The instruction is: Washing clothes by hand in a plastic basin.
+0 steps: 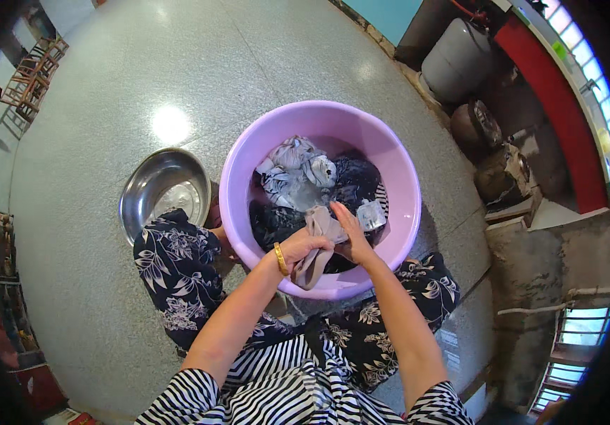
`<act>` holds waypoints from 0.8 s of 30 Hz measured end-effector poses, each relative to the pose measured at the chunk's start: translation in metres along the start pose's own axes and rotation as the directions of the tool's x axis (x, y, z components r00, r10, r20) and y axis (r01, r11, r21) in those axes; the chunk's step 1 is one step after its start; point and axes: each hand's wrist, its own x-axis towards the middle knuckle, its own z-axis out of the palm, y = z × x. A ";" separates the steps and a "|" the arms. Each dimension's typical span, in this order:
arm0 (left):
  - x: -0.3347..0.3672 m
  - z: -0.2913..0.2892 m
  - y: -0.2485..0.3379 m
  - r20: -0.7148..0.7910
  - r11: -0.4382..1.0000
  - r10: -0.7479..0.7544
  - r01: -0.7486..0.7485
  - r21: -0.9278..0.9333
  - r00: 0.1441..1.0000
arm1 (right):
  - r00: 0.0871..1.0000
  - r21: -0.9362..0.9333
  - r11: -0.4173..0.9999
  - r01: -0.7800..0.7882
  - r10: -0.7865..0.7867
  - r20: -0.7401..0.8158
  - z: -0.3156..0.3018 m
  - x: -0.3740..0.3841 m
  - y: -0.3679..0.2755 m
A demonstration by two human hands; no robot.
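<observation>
A wet beige cloth (325,225) is bunched over the near side of a lilac plastic tub (238,202). My left hand (302,246), with a gold bracelet on its wrist, is closed around the cloth. One end of it hangs below the fist by the tub's near rim. My right hand (352,237) lies along the cloth's right side, its fingers stretched out. Beyond both hands, grey-white wet garments (294,173) and dark garments (354,180) sit in water. A pale, see-through object (371,215) rests right of my right hand; its kind is unclear.
A shiny steel basin (131,198) stands left of the tub, beside my knee. The tub is between my legs on the speckled floor (106,297). Farther right are a grey gas cylinder (457,60) and a dark round pot (476,124). Wooden chairs (32,78) are far left.
</observation>
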 end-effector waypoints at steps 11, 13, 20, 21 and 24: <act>0.001 -0.052 -0.010 -0.167 0.862 0.053 0.039 0.505 0.985 | 0.910 0.421 0.807 -0.414 0.381 0.164 0.010 0.015 -0.023; 0.012 -0.073 -0.038 -0.262 0.642 0.557 -0.208 0.738 0.788 | 0.953 0.438 0.867 -0.238 0.296 -0.067 0.006 0.017 -0.043; -0.007 -0.034 -0.035 -0.024 0.739 -0.277 0.197 -0.644 0.960 | 0.988 0.062 0.991 0.118 -0.111 -0.109 -0.011 0.016 -0.080; -0.005 -0.038 -0.039 0.261 0.648 -0.140 0.287 -0.706 0.955 | 0.987 0.059 0.991 0.124 -0.117 -0.107 -0.010 0.013 -0.086; -0.001 -0.040 -0.044 0.213 0.614 0.003 0.166 -0.772 0.977 | 0.956 0.274 0.934 0.230 -0.269 0.114 -0.002 -0.005 -0.096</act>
